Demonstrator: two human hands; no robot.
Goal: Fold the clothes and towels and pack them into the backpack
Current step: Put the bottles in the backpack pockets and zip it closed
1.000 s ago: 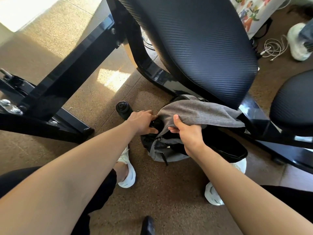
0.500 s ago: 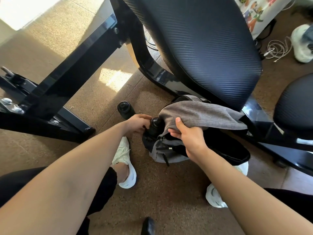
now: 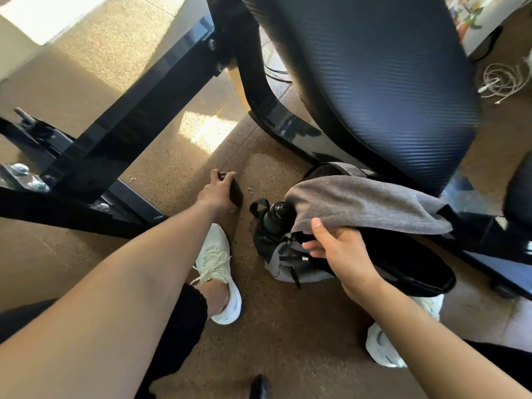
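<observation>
A grey and black backpack [image 3: 290, 267] lies on the floor under a black chair seat, with a dark bottle [image 3: 275, 218] standing in its side pocket. A grey garment [image 3: 365, 204] is draped over the backpack's open top. My right hand [image 3: 339, 251] holds the garment's near edge, thumb on top. My left hand [image 3: 214, 194] is off to the left on the floor, fingers curled round a small black cylindrical object [image 3: 234, 192].
A large black chair seat [image 3: 374, 82] hangs over the backpack. Black metal frame bars [image 3: 129, 119] cross the left side. My two white shoes [image 3: 220, 272] stand on the brown floor. White cables [image 3: 502, 82] lie at the far right.
My left hand has left the bottle in the backpack's pocket and moved left to grip the black object on the floor. My right hand stays on the grey garment.
</observation>
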